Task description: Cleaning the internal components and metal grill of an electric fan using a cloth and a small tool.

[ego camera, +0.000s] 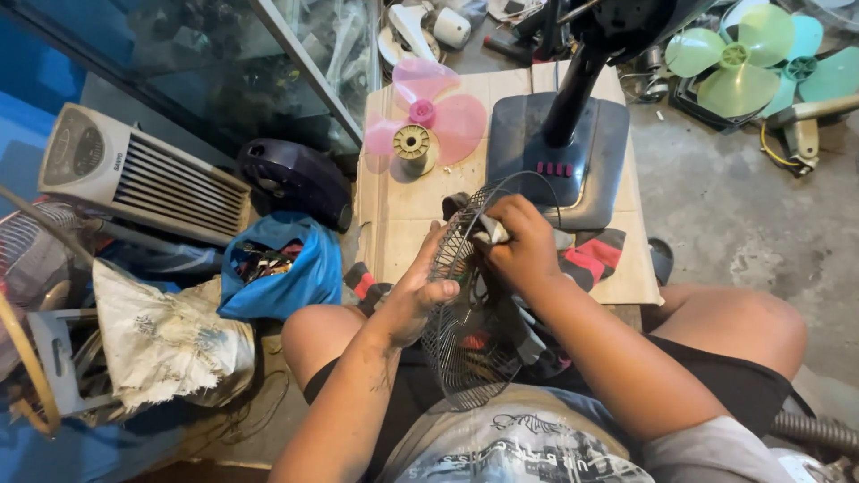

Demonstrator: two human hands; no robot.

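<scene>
A round black wire fan grille (465,344) stands on edge between my knees. My left hand (413,291) grips its left rim, thumb hooked over the wires. My right hand (521,243) presses a grey rag (490,230) against the upper part of the grille. A striped grey, red and black cloth (591,255) lies under and behind the grille. Beyond my hands stands a dark fan base (591,148) with its black stem (565,94), on a sheet of cardboard (403,219).
A pink fan blade (447,112) and a wire spool (413,145) lie on the cardboard. A white heater-like unit (134,174), a dark fan housing (300,179), a blue bag (286,264) and a crumpled white sack (170,344) crowd the left. Green fan blades (743,58) sit at the far right on concrete.
</scene>
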